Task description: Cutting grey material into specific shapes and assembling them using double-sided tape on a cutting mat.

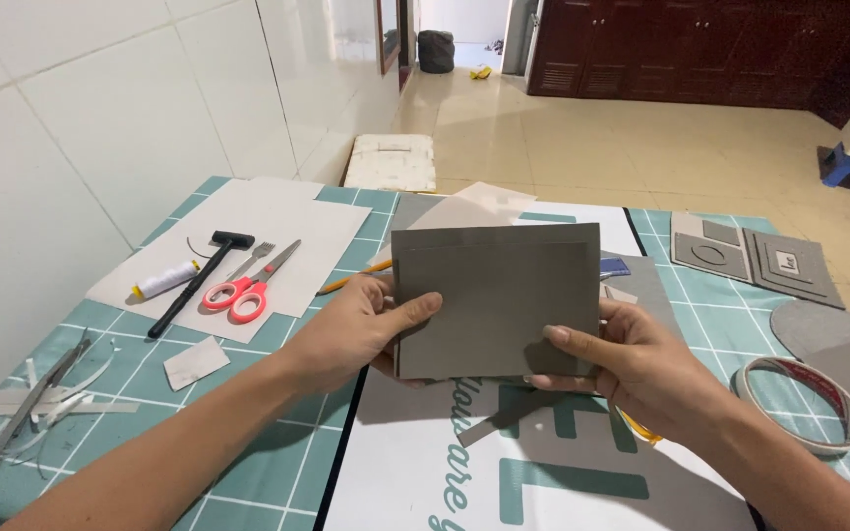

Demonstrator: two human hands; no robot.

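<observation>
The cardboard sheets (497, 300) sit upright between the left hand (361, 329) and right hand (632, 364), above the table (248, 482). Left lie the scissors (245, 287), hammer (199, 275) and thread spool (166, 279), seemingly on paper; right, the tape roll (804, 401).

My left hand (361, 329) and my right hand (632, 364) are both bare. I wear no gloves. I see no ring on the fingers that show and no watch or bracelet on my wrists. My forearms are uncovered all the way to the lower edge of the view, so no sleeve shows on either arm. My nails are short and plain, without polish. The thumbnail of the right hand shows most clearly.
</observation>
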